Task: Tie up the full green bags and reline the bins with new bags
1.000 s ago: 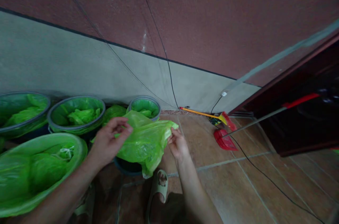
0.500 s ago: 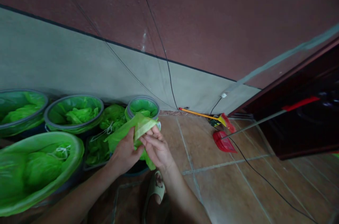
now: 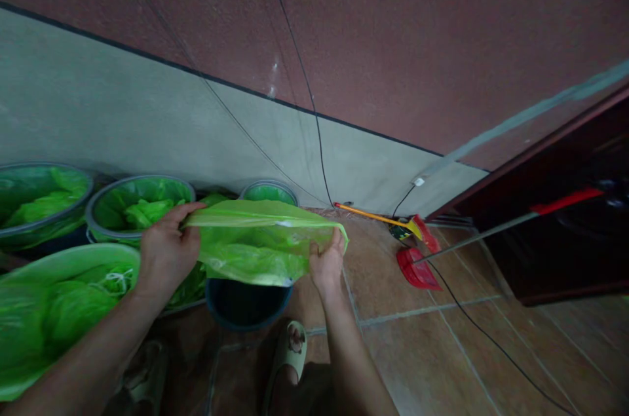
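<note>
A green plastic bag [image 3: 255, 239] is stretched sideways between my two hands, its upper edge pulled nearly straight. My left hand [image 3: 170, 249] is closed on the bag's left end. At the other end, my right hand [image 3: 327, 262] grips the edge with fingers and thumb. Below the bag, a dark bucket [image 3: 246, 322] stands on the floor with no liner over its visible rim. The bag hides the bucket's far side. My left hand is in front of a large bin [image 3: 88, 251] lined with green plastic.
More green-lined bins [image 3: 142, 181] line the wall at the left, and a small one [image 3: 270, 185] stands behind the bag. On the tiled floor to the right lie a yellow-handled broom [image 3: 376, 214] and a red dustpan [image 3: 417, 268]. A black cable [image 3: 491, 331] crosses the tiles.
My hands have moved apart, the left one leftward and the right one rightward. The bunched green bag is now spread wide, and more of the dark bucket shows.
</note>
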Available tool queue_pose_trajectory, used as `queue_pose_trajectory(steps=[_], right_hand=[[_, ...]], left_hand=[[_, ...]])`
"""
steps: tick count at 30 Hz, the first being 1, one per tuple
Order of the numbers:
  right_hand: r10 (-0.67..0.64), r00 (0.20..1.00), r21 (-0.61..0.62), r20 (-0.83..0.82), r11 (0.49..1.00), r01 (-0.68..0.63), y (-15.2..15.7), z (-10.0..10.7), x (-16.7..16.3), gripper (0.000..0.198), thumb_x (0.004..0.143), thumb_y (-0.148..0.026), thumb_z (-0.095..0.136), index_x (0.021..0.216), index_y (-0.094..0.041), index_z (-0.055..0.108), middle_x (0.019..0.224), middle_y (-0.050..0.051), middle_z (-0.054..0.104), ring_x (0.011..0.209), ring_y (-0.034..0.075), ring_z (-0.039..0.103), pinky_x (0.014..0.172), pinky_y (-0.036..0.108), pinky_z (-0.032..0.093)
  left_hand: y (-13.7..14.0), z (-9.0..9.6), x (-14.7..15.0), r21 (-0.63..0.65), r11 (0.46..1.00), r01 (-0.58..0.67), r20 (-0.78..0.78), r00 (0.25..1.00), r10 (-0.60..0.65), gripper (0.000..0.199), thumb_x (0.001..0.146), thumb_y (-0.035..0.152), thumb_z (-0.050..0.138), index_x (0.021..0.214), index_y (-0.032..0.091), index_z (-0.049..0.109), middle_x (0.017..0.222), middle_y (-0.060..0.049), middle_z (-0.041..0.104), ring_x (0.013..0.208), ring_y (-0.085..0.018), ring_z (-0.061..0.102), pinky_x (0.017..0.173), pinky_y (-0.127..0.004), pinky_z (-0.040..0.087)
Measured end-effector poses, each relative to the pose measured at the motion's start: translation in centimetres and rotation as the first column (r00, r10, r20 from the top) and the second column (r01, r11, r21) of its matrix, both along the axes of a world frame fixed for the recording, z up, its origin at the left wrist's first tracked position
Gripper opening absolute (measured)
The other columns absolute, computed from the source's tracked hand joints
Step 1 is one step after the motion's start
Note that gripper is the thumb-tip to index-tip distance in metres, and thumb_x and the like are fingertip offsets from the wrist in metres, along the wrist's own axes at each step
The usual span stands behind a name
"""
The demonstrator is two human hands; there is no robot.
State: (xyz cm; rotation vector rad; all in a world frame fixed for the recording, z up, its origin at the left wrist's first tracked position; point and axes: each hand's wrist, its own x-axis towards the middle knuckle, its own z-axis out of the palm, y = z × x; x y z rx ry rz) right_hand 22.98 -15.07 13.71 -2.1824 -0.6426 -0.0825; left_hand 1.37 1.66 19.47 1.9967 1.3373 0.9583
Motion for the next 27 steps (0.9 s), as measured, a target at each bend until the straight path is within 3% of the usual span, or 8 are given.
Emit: queue_pose_trajectory(steps=[3, 6, 9, 12, 15, 22, 25, 27], right_hand=[[-0.038, 0.997, -0.087, 0.074, 0.995, 0.044, -0.6, 0.8, 0.2, 0.07, 0.081, -0.021, 0.054, 0.146, -0.003, 0.038, 0.147, 0.027, 0.044, 0.144, 0.036, 0.032, 0.116, 0.054, 0.028], [-0.047, 0.996, -0.191, 0.075, 0.98, 0.061, -0.8, 1.1, -0.2, 0.068, 0.083, -0.024, 0.056, 0.146, -0.006, 0.039, 0.147, 0.027, 0.044, 0.138, 0.037, 0.043, 0.109, 0.051, 0.038], [-0.066, 0.998, -0.353, 0.001, 0.934, 0.062, -0.8, 1.5, -0.5, 0.062, 0.088, -0.029, 0.053, 0.145, -0.008, 0.041, 0.137, 0.028, 0.055, 0.115, 0.035, 0.064, 0.093, 0.046, 0.05], [-0.117, 0.992, -0.48, -0.057, 0.874, 0.075, -1.0, 2.1, -0.2, 0.054, 0.092, -0.033, 0.052, 0.138, -0.005, 0.046, 0.102, 0.025, 0.072, 0.096, 0.034, 0.072, 0.083, 0.043, 0.052], [-0.153, 0.987, -0.5, -0.049, 0.859, 0.108, -1.5, 2.5, 0.4, 0.052, 0.091, -0.035, 0.054, 0.133, -0.005, 0.05, 0.089, 0.023, 0.074, 0.09, 0.035, 0.073, 0.079, 0.043, 0.053], [-0.206, 0.978, -0.454, -0.024, 0.874, 0.173, -2.4, 2.7, 1.5, 0.052, 0.089, -0.032, 0.058, 0.135, -0.007, 0.051, 0.092, 0.021, 0.075, 0.087, 0.033, 0.073, 0.076, 0.042, 0.054], [-0.16, 0.987, -0.516, -0.016, 0.847, 0.129, -2.3, 2.2, 1.6, 0.056, 0.086, -0.028, 0.063, 0.139, -0.013, 0.054, 0.093, 0.02, 0.075, 0.091, 0.033, 0.073, 0.079, 0.042, 0.054], [-0.127, 0.991, -0.575, -0.03, 0.814, 0.087, -2.0, 1.8, 1.7, 0.04, 0.087, -0.024, 0.061, 0.127, -0.017, 0.066, 0.096, 0.02, 0.075, 0.097, 0.031, 0.073, 0.083, 0.04, 0.053]], left_hand=[[0.9, 0.1, -0.7, 0.064, 0.996, -0.059, -0.102, 0.993, 0.065, 0.048, 0.078, 0.019, 0.047, 0.121, 0.019, 0.069, 0.101, 0.0, 0.075, 0.076, -0.016, 0.063, 0.079, -0.025, 0.05], [1.6, -0.4, -0.9, 0.096, 0.99, -0.1, -0.068, 0.992, 0.107, 0.049, 0.077, 0.018, 0.047, 0.119, 0.017, 0.07, 0.111, -0.003, 0.075, 0.088, -0.019, 0.065, 0.087, -0.028, 0.05], [2.3, -0.8, -0.7, -0.062, 0.988, -0.142, 0.114, 0.982, 0.148, 0.05, 0.071, 0.016, 0.049, 0.115, 0.012, 0.072, 0.103, -0.004, 0.077, 0.081, -0.016, 0.064, 0.083, -0.026, 0.051], [2.7, -0.8, -0.6, -0.231, 0.968, -0.093, 0.34, 0.925, 0.17, 0.052, 0.066, 0.012, 0.049, 0.113, 0.009, 0.072, 0.106, -0.005, 0.076, 0.08, -0.013, 0.063, 0.077, -0.022, 0.052], [2.7, -0.5, -0.6, -0.25, 0.965, -0.073, 0.378, 0.911, 0.167, 0.051, 0.066, 0.011, 0.052, 0.112, 0.011, 0.073, 0.107, -0.003, 0.076, 0.076, -0.011, 0.061, 0.071, -0.019, 0.051], [1.9, -0.2, -0.8, -0.298, 0.951, 0.079, 0.407, 0.912, 0.052, 0.044, 0.071, 0.017, 0.06, 0.113, 0.012, 0.072, 0.087, 0.001, 0.075, 0.065, -0.009, 0.058, 0.064, -0.019, 0.049], [1.7, 0.3, -0.8, -0.313, 0.944, 0.107, 0.407, 0.913, 0.031, 0.042, 0.07, 0.019, 0.061, 0.11, 0.012, 0.072, 0.091, 0.0, 0.076, 0.067, -0.01, 0.06, 0.067, -0.02, 0.051], [1.9, 0.5, -0.9, -0.31, 0.942, 0.128, 0.402, 0.916, 0.008, 0.042, 0.067, 0.023, 0.063, 0.107, 0.012, 0.072, 0.092, -0.001, 0.076, 0.068, -0.011, 0.062, 0.067, -0.021, 0.052]])
